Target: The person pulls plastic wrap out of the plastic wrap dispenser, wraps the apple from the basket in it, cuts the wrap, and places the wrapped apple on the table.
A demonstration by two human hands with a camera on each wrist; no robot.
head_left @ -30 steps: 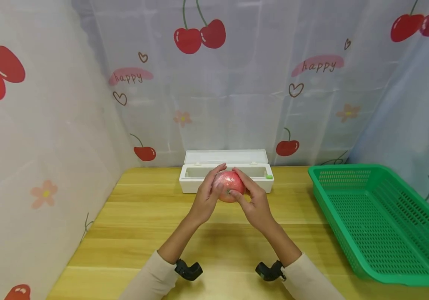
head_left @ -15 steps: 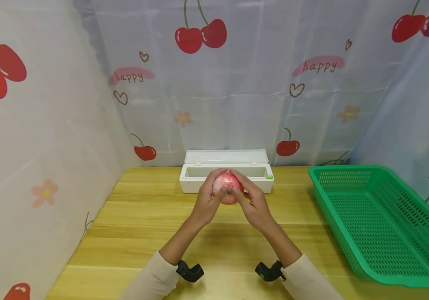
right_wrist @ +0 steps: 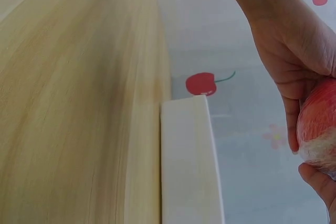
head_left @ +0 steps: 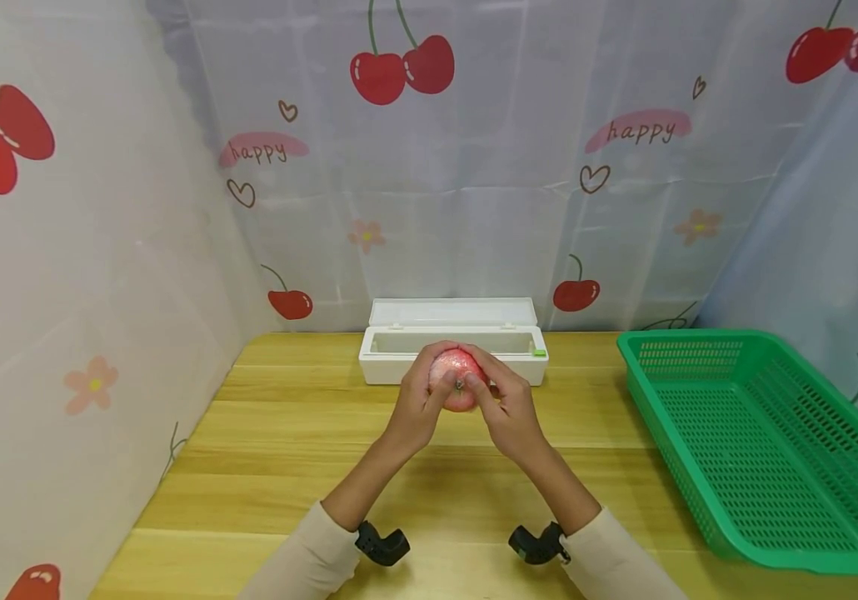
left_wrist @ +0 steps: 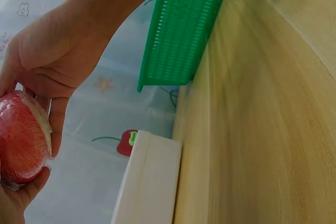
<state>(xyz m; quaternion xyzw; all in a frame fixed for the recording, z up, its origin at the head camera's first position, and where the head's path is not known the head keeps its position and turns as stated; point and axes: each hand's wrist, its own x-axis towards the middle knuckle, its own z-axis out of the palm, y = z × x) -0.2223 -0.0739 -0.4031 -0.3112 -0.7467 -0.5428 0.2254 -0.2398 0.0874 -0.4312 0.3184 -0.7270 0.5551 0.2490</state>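
A red apple [head_left: 457, 362] is held in the air above the table, its stem end towards me. Clear plastic film covers it, bunched and whitish along one side in the left wrist view. My left hand [head_left: 414, 408] grips its left side and my right hand [head_left: 511, 412] its right side, thumbs near the stem. The fingers meet over the far side, which is hidden in the head view. Behind the hands stands a long white box [head_left: 380, 372] with its lid [head_left: 453, 312] raised and a small green piece [head_left: 539, 352] at its right end.
A green plastic basket [head_left: 687, 467] with perforated walls stands on the right of the wooden table [head_left: 279, 467]. Curtains [head_left: 474, 208] printed with cherries close off the back and sides. A black wrist device [head_left: 382, 546] hangs below each forearm.
The fingers have closed in over the far side of the apple, and the thumbs have drawn nearer to its stem. Both hands have come slightly towards me. Box and basket stay put.
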